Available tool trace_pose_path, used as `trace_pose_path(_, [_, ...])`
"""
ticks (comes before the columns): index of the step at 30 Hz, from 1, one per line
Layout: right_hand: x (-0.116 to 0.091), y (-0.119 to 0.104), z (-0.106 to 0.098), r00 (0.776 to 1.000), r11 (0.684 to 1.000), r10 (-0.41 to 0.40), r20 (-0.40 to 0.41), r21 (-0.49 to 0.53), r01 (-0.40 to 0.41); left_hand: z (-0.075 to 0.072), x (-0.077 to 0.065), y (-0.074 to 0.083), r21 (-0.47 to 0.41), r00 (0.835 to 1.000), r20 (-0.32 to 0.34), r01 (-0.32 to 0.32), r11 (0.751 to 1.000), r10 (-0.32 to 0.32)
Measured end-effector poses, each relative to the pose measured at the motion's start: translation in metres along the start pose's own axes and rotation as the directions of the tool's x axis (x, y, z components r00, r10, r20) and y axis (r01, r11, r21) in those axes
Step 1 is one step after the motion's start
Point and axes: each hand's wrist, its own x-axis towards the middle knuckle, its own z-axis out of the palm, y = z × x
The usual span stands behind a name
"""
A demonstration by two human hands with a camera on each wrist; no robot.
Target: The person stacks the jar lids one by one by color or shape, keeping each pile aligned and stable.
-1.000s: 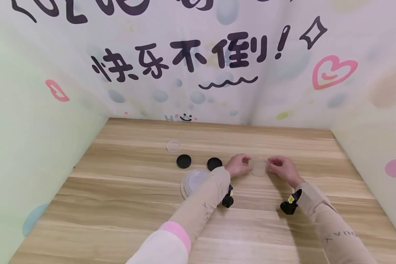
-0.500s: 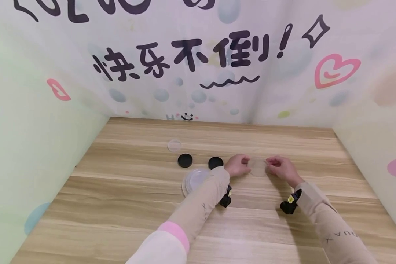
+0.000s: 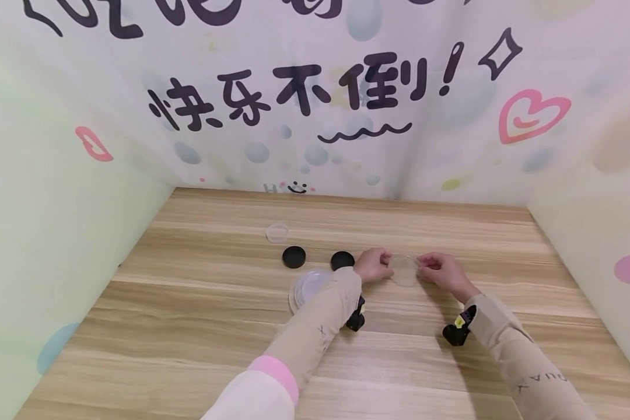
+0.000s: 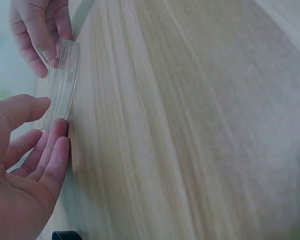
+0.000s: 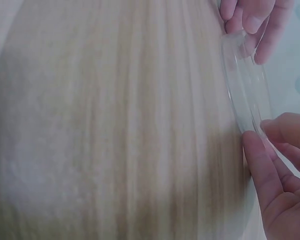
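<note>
Both hands hold a clear, round, shallow plastic dish (image 3: pixel 405 271) at the right of the table's middle. My left hand (image 3: pixel 373 265) has its thumb and fingers at the dish's left edge; in the left wrist view the thumb lies over the rim and the fingertips lie at its side. On the opposite edge, my right hand (image 3: pixel 443 273) pinches the rim between thumb and fingers. Ridged clear walls of the dish (image 5: pixel 240 85) show in the right wrist view, low over the wood. Just left of my left hand lies a black round lid (image 3: pixel 342 260), partly covered.
Another black round lid (image 3: pixel 294 256) lies further left, with a small clear disc (image 3: pixel 277 233) behind it. Several clear round pieces (image 3: pixel 307 287) sit nested near my left forearm, which hides part of them. A printed cloth (image 3: pixel 294 151) hangs behind the wooden table (image 3: pixel 199 326).
Both hands have shifted slightly left and toward me with the clear dish between them. The lids and the nested clear pieces stay where they were.
</note>
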Motion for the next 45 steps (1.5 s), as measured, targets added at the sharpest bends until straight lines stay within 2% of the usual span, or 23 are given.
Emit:
trace_pose_path(1, [0.000, 0.000, 0.000, 1.000, 1.000, 0.002, -0.001, -0.003, -0.002, 0.006, 0.006, -0.009, 0.006, 1.000, -0.004, -0.007, 1.000, 0.007])
trace_pose_path(2, [0.000, 0.001, 0.001, 1.000, 1.000, 0.003, -0.004, -0.008, -0.004, 0.005, 0.005, -0.009, 0.003, 1.000, -0.002, -0.010, 1.000, 0.010])
trace_pose_path(3, [0.000, 0.002, 0.002, 1.000, 1.000, 0.004, -0.006, -0.015, -0.004, 0.000, -0.001, -0.002, 0.009, 1.000, -0.007, -0.016, 1.000, 0.016])
trace_pose_path(4, [0.000, 0.003, 0.002, 1.000, 1.000, 0.004, -0.008, -0.025, -0.004, -0.012, -0.013, 0.012, 0.009, 1.000, 0.000, -0.005, 1.000, 0.005])
trace_pose_path(5, [0.000, 0.003, 0.003, 1.000, 0.999, 0.002, -0.012, -0.034, -0.002, -0.028, -0.029, 0.032, 0.006, 1.000, 0.007, 0.007, 1.000, -0.007])
trace_pose_path(6, [0.000, 0.004, 0.004, 1.000, 1.000, 0.003, -0.012, -0.031, -0.003, -0.050, -0.052, 0.060, -0.001, 1.000, 0.009, 0.017, 1.000, -0.017])
trace_pose_path(7, [0.000, 0.004, 0.004, 1.000, 1.000, 0.001, -0.014, -0.028, -0.001, -0.067, -0.069, 0.081, -0.004, 0.999, 0.021, 0.039, 0.999, -0.039])
trace_pose_path(9, [-0.001, 0.004, 0.005, 1.000, 1.000, -0.001, -0.013, -0.005, 0.001, -0.087, -0.089, 0.105, -0.017, 0.998, 0.033, 0.062, 0.998, -0.061])
trace_pose_path(10, [-0.002, 0.004, 0.006, 1.000, 1.000, 0.001, -0.011, 0.006, -0.001, -0.091, -0.092, 0.111, -0.023, 0.996, 0.043, 0.074, 0.997, -0.073])
trace_pose_path(14, [-0.003, -0.001, 0.004, 1.000, 0.999, 0.008, -0.002, 0.044, -0.008, -0.091, -0.093, 0.105, -0.039, 1.000, -0.017, -0.016, 0.999, 0.015])
trace_pose_path(15, [-0.003, -0.002, 0.004, 1.000, 0.999, 0.011, 0.000, 0.049, -0.011, -0.097, -0.096, 0.111, -0.047, 1.000, -0.007, -0.011, 0.999, 0.011])
trace_pose_path(17, [-0.002, -0.004, 0.002, 1.000, 0.999, 0.006, 0.002, 0.046, -0.006, -0.112, -0.107, 0.128, -0.070, 1.000, 0.001, 0.005, 0.998, -0.005])
trace_pose_path(20, [-0.001, -0.006, -0.002, 1.000, 0.999, -0.013, -0.002, 0.036, 0.013, -0.148, -0.132, 0.172, -0.112, 0.994, 0.049, 0.102, 0.989, -0.097])
trace_pose_path(21, [-0.001, -0.007, -0.003, 1.000, 0.999, -0.018, -0.003, 0.030, 0.018, -0.158, -0.141, 0.186, -0.123, 0.992, 0.047, 0.124, 0.985, -0.119])
trace_pose_path(23, [0.000, -0.009, -0.004, 0.999, 0.999, -0.033, -0.007, 0.022, 0.034, -0.170, -0.151, 0.201, -0.138, 0.993, 0.013, 0.120, 0.983, -0.119])
trace_pose_path(25, [0.000, -0.013, -0.006, 0.999, 0.999, -0.042, -0.007, 0.022, 0.042, -0.177, -0.156, 0.208, -0.134, 0.993, -0.007, 0.115, 0.984, -0.117])
trace_pose_path(28, [-0.001, -0.019, -0.007, 0.998, 0.998, -0.060, -0.005, 0.037, 0.060, -0.185, -0.158, 0.211, -0.122, 0.995, -0.009, 0.102, 0.987, -0.103])
trace_pose_path(33, [0.000, -0.029, -0.006, 0.996, 0.994, -0.094, -0.006, 0.061, 0.095, -0.199, -0.158, 0.211, -0.149, 0.995, 0.037, 0.095, 0.984, -0.091])
trace_pose_path(39, [0.004, -0.040, -0.002, 0.994, 0.992, -0.110, 0.026, 0.070, 0.108, -0.213, -0.160, 0.207, -0.213, 0.990, 0.090, 0.126, 0.969, -0.109])
trace_pose_path(45, [0.008, -0.051, 0.004, 0.991, 0.988, -0.126, 0.049, 0.095, 0.121, -0.227, -0.162, 0.202, -0.234, 0.986, 0.129, 0.130, 0.964, -0.101])
